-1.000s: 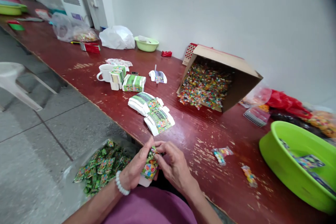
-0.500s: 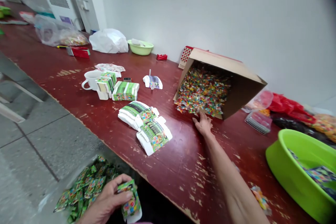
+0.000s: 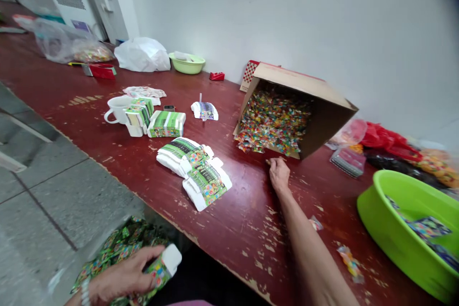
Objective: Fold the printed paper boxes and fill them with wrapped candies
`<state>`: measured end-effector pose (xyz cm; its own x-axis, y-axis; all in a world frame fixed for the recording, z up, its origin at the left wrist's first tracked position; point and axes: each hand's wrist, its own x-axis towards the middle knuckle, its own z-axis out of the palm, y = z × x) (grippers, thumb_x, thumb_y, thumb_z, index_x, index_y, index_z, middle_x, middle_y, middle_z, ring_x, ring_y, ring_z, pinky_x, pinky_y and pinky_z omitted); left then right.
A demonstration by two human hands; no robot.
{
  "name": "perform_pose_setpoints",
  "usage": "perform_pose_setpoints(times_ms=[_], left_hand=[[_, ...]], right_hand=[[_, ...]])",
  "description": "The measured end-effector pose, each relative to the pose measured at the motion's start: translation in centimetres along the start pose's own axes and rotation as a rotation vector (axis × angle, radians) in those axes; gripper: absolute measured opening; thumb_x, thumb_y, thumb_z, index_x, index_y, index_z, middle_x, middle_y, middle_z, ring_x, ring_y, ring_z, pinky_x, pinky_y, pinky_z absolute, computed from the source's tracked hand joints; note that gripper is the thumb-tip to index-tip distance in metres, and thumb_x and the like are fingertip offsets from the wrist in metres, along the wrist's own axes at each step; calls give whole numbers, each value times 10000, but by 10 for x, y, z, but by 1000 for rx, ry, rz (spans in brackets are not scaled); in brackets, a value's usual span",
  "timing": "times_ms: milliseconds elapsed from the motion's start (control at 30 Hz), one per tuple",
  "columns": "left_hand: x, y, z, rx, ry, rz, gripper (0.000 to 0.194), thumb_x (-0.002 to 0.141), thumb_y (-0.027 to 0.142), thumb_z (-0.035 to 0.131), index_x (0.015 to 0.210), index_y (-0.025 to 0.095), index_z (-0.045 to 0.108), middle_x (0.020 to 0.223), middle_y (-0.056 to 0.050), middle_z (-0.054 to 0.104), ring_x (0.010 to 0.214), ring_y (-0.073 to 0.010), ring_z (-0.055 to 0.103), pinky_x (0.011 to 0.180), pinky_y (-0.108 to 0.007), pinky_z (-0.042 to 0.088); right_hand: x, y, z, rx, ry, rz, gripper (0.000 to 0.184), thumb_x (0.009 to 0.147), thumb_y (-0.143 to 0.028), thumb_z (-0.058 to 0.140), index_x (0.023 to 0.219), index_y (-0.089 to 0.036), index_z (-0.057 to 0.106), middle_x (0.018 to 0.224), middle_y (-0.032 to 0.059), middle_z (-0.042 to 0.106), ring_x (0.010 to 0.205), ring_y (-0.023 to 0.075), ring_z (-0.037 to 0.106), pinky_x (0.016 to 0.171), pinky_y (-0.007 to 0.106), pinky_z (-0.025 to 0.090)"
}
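My left hand (image 3: 124,272) is wrapped round a small green printed candy box (image 3: 159,270), held tilted with its white end up and to the right. Below that hand, green foil packets (image 3: 118,248) fill a clear plastic bag beside the table. My right hand (image 3: 279,174) rests on the red table (image 3: 251,220), fingers curled, just in front of a cardboard carton (image 3: 328,122) lying on its side. Whatever those fingers may hold is hidden. Small clear packets of colourful candy (image 3: 274,119) spill towards the carton's open mouth.
Flattened green boxes (image 3: 208,181) lie mid-table, with stacked green boxes (image 3: 167,124) and a white mug (image 3: 116,107) behind. A lime-green basin (image 3: 390,234) stands at the right, near a loose candy packet (image 3: 350,263). The table's front edge runs diagonally.
My right hand has drawn back slightly from the carton's mouth, and its fingers have curled in. My left hand has moved left and turned the small box so its white end points up.
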<state>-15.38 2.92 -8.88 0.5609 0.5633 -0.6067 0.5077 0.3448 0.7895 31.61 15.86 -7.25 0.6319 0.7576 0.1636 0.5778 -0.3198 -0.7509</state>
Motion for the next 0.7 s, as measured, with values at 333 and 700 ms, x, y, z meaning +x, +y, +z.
perform_pose_setpoints(times_ms=[333,700], left_hand=[[-8,97,43,-447,23,213,468,780,294,644,1217,194,507,929,-58,698,755,-186,665,644,-267,470],[2,120,78,-397,-169,332,391,749,219,617,1136,186,569,869,-30,685,624,-116,626,568,-215,481]], right_hand=[[-114,-58,-37,566,-231,18,470,787,-630,646,796,-160,651,583,-17,577,479,114,482,466,241,412],[-210,-103,-57,635,-491,-95,307,875,-448,649,729,-178,636,621,-32,561,568,108,470,545,224,382]])
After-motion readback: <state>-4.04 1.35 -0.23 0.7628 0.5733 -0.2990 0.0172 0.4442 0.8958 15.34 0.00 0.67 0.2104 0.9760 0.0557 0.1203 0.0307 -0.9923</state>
